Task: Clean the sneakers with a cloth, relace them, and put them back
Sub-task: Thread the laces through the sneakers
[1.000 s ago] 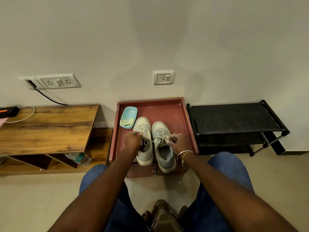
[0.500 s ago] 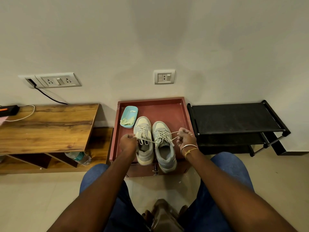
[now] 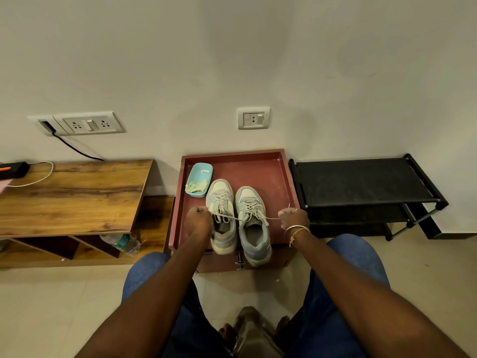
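As left hand and right hand grip lace, dish beside sneakers

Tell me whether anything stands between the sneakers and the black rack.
Only the red tray's raised rim and the right hand, gripping a lace end, lie between the sneakers and the black rack.

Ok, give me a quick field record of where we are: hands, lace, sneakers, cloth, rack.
left hand: grips one end of the lace, over the dish-side sneaker
right hand: grips the other end, beside the rack-side sneaker
lace: stretched between the hands
pair: side by side on the red tray, toes to the wall
cloth: crumpled in the blue dish
shoe rack: beside the tray, sneakers not on it
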